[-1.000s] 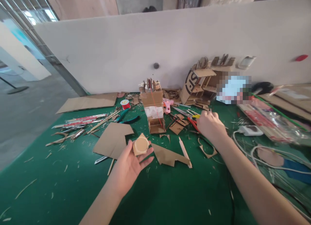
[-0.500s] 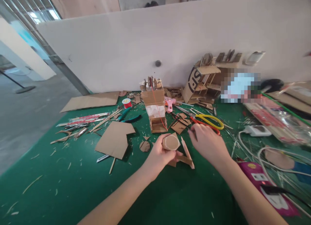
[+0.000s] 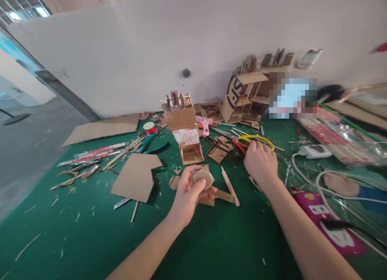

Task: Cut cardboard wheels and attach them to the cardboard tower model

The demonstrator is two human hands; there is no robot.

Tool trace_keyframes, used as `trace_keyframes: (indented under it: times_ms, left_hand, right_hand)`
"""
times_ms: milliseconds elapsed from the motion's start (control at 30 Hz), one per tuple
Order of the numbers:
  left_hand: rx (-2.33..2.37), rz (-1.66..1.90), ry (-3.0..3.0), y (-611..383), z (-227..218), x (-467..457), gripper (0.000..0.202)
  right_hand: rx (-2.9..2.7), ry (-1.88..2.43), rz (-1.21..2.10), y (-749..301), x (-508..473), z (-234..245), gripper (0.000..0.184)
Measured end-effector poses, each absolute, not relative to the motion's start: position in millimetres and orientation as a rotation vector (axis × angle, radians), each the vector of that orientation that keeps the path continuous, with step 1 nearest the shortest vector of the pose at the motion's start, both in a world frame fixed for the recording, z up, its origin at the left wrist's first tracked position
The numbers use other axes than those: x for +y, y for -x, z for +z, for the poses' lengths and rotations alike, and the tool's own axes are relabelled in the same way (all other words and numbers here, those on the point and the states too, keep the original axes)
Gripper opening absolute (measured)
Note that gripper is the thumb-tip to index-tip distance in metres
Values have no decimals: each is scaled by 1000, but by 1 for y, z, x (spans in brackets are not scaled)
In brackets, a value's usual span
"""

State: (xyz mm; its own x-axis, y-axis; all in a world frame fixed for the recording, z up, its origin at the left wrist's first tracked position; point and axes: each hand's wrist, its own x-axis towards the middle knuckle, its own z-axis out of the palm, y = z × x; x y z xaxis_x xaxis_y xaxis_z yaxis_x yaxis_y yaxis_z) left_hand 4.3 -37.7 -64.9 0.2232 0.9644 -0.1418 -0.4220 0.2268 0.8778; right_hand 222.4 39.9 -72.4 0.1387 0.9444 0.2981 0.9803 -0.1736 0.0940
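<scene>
My left hand point(image 3: 186, 197) is closed around a small piece of cardboard point(image 3: 203, 179) with a round outline on its face, thumb pressing on top. Under and beside it lie a cardboard scrap with a strip point(image 3: 225, 196) and a pale marker-like stick point(image 3: 230, 186). My right hand point(image 3: 262, 163) is over the handles of the scissors point(image 3: 256, 138), yellow and red-orange, fingers curled down onto them; the fingertips are hidden. The metal blades point left on the table. Ahead stands a cardboard model point(image 3: 184, 120) with a red thread down its front.
A pink glue gun point(image 3: 206, 126), teal-handled pliers point(image 3: 148, 143), a red thread spool point(image 3: 150, 128) and a large cardboard sheet point(image 3: 134, 177) lie around the green table point(image 3: 211, 243). To the right are a purple power strip point(image 3: 329, 223), white cables and an SF-marked cardboard structure point(image 3: 236, 96).
My right hand has moved right and up onto the scissors' handles. My left thumb has shifted onto the round outline of the cardboard. The view has also shifted slightly.
</scene>
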Motion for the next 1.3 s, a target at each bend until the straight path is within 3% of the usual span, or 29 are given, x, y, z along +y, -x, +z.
trace_keyframes:
  times_ms: [267,700,800,967,1033,1300]
  left_hand:
    - [931,1131,-843,-9,-65,-41,33]
    - [947,1158,-858,-9,-65,-43,31]
    - [916,1203,-835,-7,-67,-41,29]
    - [909,1303,-849,-2,-66,-40,26]
    - [944,1341,-908,0,-61,-40,24]
    - [1108,1460,-1164,5,-27,-38,21]
  right_hand:
    - [-1909,2305,-378,-223,42,-74,40]
    - [-1597,2168,-404,-215,37,-60,30]
    - [-1460,1999,-68,-214,32,-45,30]
    - [-1482,1220,1083,-203,-1,-49,46]
    - [-1437,990,1393,-196,-17,-58,47]
    - [-1724,887,1454,-184,-43,-56,40]
